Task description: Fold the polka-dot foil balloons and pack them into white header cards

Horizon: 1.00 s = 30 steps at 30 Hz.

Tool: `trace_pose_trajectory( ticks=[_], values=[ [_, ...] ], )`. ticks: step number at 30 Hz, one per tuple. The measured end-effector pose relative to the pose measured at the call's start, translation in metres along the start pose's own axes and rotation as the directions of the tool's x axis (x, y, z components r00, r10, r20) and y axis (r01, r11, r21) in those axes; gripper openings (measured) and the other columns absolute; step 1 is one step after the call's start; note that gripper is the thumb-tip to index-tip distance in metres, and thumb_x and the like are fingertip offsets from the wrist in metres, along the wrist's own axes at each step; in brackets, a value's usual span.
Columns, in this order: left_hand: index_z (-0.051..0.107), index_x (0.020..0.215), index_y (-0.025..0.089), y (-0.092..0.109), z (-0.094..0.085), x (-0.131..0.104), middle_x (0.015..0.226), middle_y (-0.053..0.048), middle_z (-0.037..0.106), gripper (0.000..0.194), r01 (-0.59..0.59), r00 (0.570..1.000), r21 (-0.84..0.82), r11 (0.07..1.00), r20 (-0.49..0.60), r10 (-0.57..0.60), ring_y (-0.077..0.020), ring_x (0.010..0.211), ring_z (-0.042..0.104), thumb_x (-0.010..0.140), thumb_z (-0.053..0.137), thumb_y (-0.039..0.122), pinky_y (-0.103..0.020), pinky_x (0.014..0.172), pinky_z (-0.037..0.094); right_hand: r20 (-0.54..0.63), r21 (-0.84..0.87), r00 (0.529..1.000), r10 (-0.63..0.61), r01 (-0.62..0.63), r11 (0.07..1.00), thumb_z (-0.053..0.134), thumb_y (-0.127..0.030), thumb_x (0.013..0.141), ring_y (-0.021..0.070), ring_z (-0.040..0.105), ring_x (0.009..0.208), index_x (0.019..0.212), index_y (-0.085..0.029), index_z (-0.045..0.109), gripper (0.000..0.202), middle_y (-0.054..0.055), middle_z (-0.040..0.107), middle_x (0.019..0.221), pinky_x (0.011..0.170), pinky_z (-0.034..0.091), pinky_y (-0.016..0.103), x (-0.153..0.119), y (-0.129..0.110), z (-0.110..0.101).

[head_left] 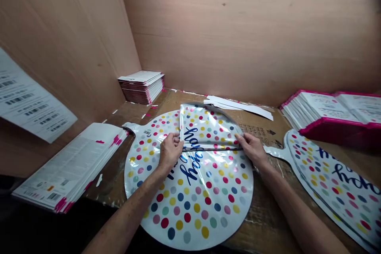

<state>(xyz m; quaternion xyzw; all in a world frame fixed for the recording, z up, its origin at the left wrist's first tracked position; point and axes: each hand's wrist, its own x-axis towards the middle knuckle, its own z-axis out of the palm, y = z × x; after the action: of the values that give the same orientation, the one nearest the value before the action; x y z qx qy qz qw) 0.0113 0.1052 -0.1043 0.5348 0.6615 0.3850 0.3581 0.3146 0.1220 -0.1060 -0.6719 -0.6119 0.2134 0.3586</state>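
Note:
A flat round foil balloon (196, 206) with coloured dots and dark blue lettering lies in front of me, its neck pointing left. On its far half rests a folded section of dotted foil balloon (208, 123); I cannot tell whether it is a separate balloon. My left hand (171, 150) pinches the left near corner of this fold, thumb and fingers closed. At the opposite end, my right hand (250, 147) grips the right corner, fingers closed on the foil. A crease runs between both hands.
More flat dotted balloons (333, 182) lie at the right. Printed card stacks stand at left (68, 162), back left (143, 83) and right (327, 111). White paper strips (238, 105) lie by the back wooden wall (238, 31). A barcode sheet (29, 103) hangs left.

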Motion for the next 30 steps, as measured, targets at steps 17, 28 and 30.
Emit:
trace_pose_trajectory(
  ticks=[17,28,30],
  values=[
    [0.041,0.148,0.008,-0.020,0.017,0.001,0.156,-0.012,0.038,0.063,-0.445,0.881,0.733,0.515,0.254,0.399,-0.0337,0.147,0.027,0.101,0.025,0.046,-0.050,0.121,0.021,0.637,-0.574,0.710,-0.302,0.698,0.428,0.052,-0.011,0.086,0.0293,0.053,0.120,0.127,-0.009,0.055,0.041,0.019,0.060,0.129,0.103,0.040,0.041,0.000,-0.066,0.035],
    [0.059,0.125,0.014,0.012,-0.003,-0.030,0.135,-0.018,0.059,0.064,-0.231,0.973,0.264,0.937,0.054,0.224,-0.0316,0.127,0.055,0.089,0.044,0.065,-0.044,0.106,0.044,0.489,-0.766,0.872,0.032,0.412,0.494,0.058,-0.008,0.084,0.0282,0.070,0.078,0.090,-0.014,0.072,0.016,0.016,0.072,0.080,0.069,0.052,0.035,-0.051,-0.097,0.028],
    [0.061,0.113,0.017,0.022,0.002,-0.060,0.106,-0.013,0.071,0.059,-0.043,0.995,0.003,0.999,0.085,0.042,-0.0276,0.097,0.069,0.085,0.051,0.068,-0.039,0.085,0.055,0.462,-0.755,0.887,0.019,0.381,0.534,0.059,-0.015,0.087,0.0278,0.070,0.078,0.105,-0.013,0.070,0.021,0.018,0.073,0.085,0.068,0.054,0.035,-0.073,-0.105,0.030]
  ],
)
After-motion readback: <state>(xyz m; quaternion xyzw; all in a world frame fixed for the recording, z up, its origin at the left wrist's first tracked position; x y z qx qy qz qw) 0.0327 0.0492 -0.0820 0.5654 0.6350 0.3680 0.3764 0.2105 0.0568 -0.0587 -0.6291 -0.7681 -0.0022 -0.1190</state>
